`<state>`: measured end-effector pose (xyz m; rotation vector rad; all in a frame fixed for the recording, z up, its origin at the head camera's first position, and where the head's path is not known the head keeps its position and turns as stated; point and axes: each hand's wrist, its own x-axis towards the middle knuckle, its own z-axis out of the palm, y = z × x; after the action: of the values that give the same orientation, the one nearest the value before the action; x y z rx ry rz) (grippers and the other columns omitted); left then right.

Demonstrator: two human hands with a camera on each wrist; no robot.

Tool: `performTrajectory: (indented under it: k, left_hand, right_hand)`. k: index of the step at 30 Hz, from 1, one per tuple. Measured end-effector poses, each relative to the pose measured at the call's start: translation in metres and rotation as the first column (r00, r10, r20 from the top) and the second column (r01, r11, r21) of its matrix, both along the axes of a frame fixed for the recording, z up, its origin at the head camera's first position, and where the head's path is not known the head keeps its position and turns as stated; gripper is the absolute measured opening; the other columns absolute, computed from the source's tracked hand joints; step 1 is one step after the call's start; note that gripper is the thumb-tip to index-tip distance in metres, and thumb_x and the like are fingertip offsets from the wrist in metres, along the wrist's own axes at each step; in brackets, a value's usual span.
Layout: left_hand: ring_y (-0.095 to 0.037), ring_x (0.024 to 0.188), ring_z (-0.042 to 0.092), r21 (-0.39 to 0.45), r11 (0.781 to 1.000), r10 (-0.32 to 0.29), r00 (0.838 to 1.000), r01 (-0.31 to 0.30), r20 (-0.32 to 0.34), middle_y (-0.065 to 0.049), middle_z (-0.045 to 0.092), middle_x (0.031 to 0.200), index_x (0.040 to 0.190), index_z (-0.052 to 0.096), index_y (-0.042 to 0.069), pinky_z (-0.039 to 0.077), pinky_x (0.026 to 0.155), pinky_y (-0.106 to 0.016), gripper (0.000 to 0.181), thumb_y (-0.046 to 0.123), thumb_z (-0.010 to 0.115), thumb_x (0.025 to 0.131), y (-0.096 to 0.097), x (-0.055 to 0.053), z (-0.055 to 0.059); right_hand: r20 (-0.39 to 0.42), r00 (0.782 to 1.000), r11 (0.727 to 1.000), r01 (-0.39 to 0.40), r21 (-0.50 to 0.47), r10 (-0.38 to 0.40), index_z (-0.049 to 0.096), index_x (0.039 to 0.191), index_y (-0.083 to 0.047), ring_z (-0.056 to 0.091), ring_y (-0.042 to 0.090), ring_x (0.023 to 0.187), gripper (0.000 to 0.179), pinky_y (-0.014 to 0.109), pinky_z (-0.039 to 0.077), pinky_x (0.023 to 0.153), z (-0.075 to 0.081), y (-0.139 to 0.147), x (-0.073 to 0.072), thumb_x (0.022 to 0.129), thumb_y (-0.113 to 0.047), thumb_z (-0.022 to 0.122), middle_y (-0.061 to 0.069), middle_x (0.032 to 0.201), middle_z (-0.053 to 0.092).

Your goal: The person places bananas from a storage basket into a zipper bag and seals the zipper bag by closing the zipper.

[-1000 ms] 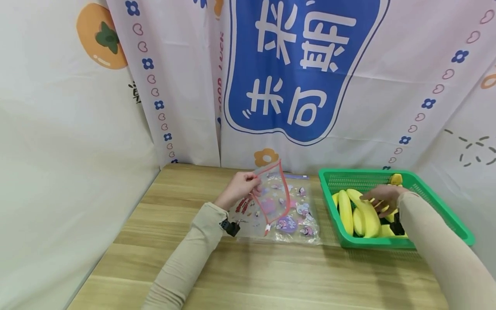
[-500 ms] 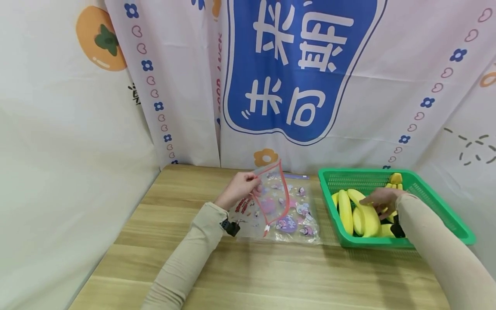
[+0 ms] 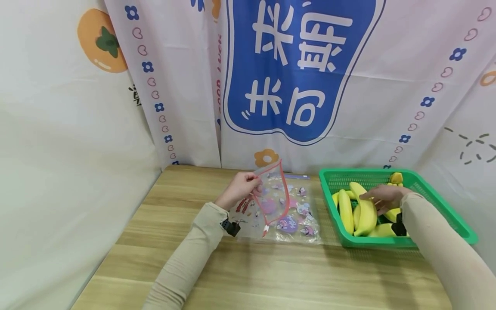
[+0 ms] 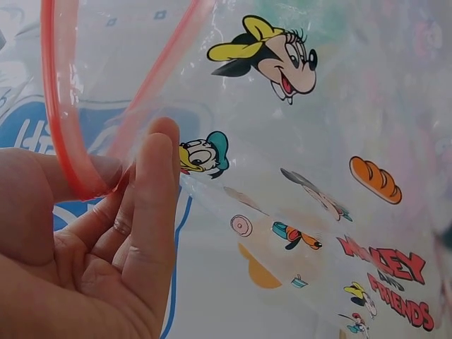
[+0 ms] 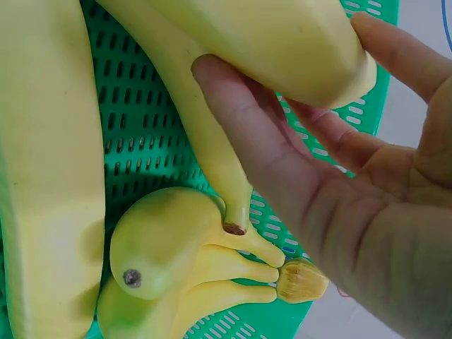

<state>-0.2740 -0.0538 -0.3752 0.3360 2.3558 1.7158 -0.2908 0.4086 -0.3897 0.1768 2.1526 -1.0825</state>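
My left hand [image 3: 243, 186] pinches the edge of a clear zip bag [image 3: 271, 211] with a red zip strip, its mouth hanging partly apart. Cartoon prints and red lettering cover this bag [image 4: 311, 240] in the left wrist view, where thumb and fingers meet at the red strip. Inside a green plastic basket [image 3: 441, 202], my right hand [image 3: 385, 196] holds a banana [image 3: 366, 214] between thumb and fingers. The right wrist view has that banana [image 5: 282, 46] above the other fruit, the thumb at its end and the fingers against its side.
More single bananas [image 3: 346, 213] lie at the basket's left. A bunch with a thick stem [image 5: 302, 281] sits at its far end. Under the red-edged bag, another clear bag with a purple zip [image 3: 297, 177] lies flat on the wooden table [image 3: 271, 275]. A printed curtain [image 3: 186, 107] hangs behind.
My right hand has taken hold of the banana, which has shifted and tilted within the basket. The left hand and the red-edged bag stay in place.
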Motion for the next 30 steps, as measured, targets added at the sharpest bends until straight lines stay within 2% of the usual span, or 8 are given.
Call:
performTrajectory:
  k: [3, 8, 16, 20, 25, 30]
  left_hand:
    - [-0.019, 0.068, 0.064, 0.004, 1.0, 0.0, 1.0, 0.0, 0.009, -0.009, 0.065, 0.08, 0.092, 0.065, 0.001, 0.055, 0.07, -0.048, 0.02, 0.016, 0.053, 0.097, 0.0, 0.0, -0.001]
    - [-0.018, 0.067, 0.064, 0.008, 1.0, -0.008, 1.0, 0.008, 0.007, -0.01, 0.065, 0.081, 0.092, 0.065, 0.0, 0.056, 0.069, -0.045, 0.02, 0.016, 0.053, 0.097, 0.0, 0.0, 0.0]
    - [-0.017, 0.064, 0.061, 0.023, 1.0, 0.008, 1.0, -0.008, 0.001, -0.01, 0.065, 0.08, 0.089, 0.064, 0.001, 0.054, 0.073, -0.051, 0.019, 0.015, 0.053, 0.096, 0.001, 0.002, 0.001]
    - [-0.017, 0.063, 0.061, 0.021, 1.0, 0.001, 1.0, -0.001, -0.009, -0.01, 0.064, 0.079, 0.088, 0.064, 0.0, 0.056, 0.066, -0.044, 0.019, 0.013, 0.053, 0.095, 0.0, 0.003, 0.002]
    - [-0.017, 0.064, 0.062, 0.021, 1.0, 0.0, 1.0, 0.0, -0.011, -0.01, 0.064, 0.079, 0.087, 0.064, 0.0, 0.054, 0.056, -0.03, 0.018, 0.012, 0.054, 0.094, 0.0, 0.003, 0.003]
    - [-0.025, 0.067, 0.063, 0.029, 1.0, 0.006, 1.0, -0.005, -0.006, -0.009, 0.064, 0.077, 0.084, 0.064, 0.001, 0.054, 0.056, -0.032, 0.018, 0.013, 0.054, 0.094, -0.002, 0.002, 0.002]
  right_hand:
    - [-0.001, 1.0, 0.999, -0.003, -0.034, 0.003, 0.018, 0.139, 0.015, 0.061, 0.025, 0.094, 0.072, 0.041, 0.054, 0.082, 0.0, 0.002, 0.0, 0.098, -0.033, 0.052, 0.028, 0.123, 0.048]
    - [0.024, 1.0, 0.993, 0.01, -0.116, -0.007, 0.005, 0.142, 0.014, 0.063, 0.026, 0.094, 0.073, 0.043, 0.053, 0.085, 0.0, 0.002, 0.0, 0.101, -0.03, 0.045, 0.023, 0.12, 0.05]
    - [-0.004, 1.0, 0.978, 0.009, -0.211, -0.01, 0.02, 0.136, 0.009, 0.062, 0.024, 0.092, 0.056, 0.041, 0.053, 0.084, 0.003, 0.003, -0.003, 0.103, -0.03, 0.04, 0.014, 0.105, 0.058]
    - [-0.039, 0.999, 0.971, -0.012, -0.239, 0.003, 0.015, 0.138, 0.008, 0.059, 0.023, 0.098, 0.057, 0.042, 0.051, 0.087, 0.006, 0.003, -0.004, 0.103, -0.031, 0.038, 0.012, 0.108, 0.055]
    - [-0.075, 0.997, 0.959, -0.035, -0.281, 0.015, 0.022, 0.135, 0.006, 0.058, 0.026, 0.102, 0.053, 0.046, 0.049, 0.09, 0.012, -0.002, -0.005, 0.103, -0.032, 0.039, 0.013, 0.11, 0.054]
    - [-0.117, 0.993, 0.938, -0.064, -0.34, 0.025, 0.023, 0.135, 0.007, 0.06, 0.028, 0.1, 0.051, 0.049, 0.05, 0.088, 0.023, -0.011, -0.004, 0.103, -0.029, 0.039, 0.013, 0.109, 0.056]
